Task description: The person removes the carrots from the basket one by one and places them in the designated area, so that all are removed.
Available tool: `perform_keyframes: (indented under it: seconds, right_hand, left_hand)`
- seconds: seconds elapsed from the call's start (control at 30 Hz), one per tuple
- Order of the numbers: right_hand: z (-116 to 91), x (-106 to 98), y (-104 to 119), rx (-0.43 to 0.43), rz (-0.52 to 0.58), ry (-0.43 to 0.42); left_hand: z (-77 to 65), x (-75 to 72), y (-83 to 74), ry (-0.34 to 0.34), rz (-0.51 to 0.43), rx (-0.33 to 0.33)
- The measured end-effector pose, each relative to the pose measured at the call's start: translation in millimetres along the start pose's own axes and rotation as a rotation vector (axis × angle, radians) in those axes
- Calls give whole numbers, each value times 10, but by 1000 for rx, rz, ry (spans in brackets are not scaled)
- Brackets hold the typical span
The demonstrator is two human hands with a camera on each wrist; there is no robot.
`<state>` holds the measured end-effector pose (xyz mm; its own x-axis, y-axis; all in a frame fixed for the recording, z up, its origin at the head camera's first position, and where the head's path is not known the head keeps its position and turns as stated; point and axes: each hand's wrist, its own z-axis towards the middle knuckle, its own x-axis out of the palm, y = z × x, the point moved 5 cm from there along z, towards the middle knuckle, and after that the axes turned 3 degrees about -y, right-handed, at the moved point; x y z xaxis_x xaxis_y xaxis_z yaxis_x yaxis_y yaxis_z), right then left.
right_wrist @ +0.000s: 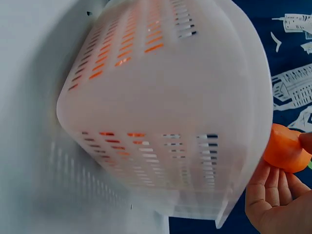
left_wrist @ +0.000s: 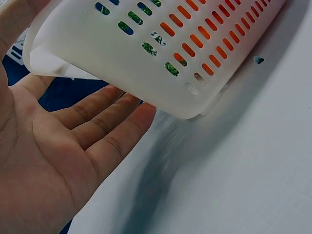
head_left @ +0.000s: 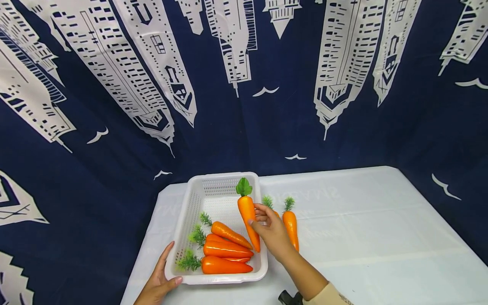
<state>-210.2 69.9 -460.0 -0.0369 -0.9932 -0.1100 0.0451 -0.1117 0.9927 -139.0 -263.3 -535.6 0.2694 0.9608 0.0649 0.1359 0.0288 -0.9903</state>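
A white table (head_left: 362, 233) carries a white basket (head_left: 217, 279) on its left side. The left hand (head_left: 157, 283) rests on the basket's near left corner, fingers extended along the outside. The right hand (head_left: 271, 231) pinches a broad-leaved carrot (head_left: 247, 212) over the basket's right side, not yet set down. Several loose carrots (head_left: 228, 250) already lie in the near half, greens leftward; two outside carrots (head_left: 290, 226) lie just right, one partly hidden by the right hand.
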Motion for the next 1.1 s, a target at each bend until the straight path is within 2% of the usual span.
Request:
perform_keyframes:
  seconds: [0.4,0.93,1.1]
  right_hand:
    - [52,-294,-112,47,24,-72]
    - [118,-690,-435,122,43,-138]
    - [117,-803,-557,169,44,-157]
  left_hand:
    - [5,5,1,1,1,13]
    - [7,-16,7,-5,14,16]
    - [4,-19,7,-8,22,18]
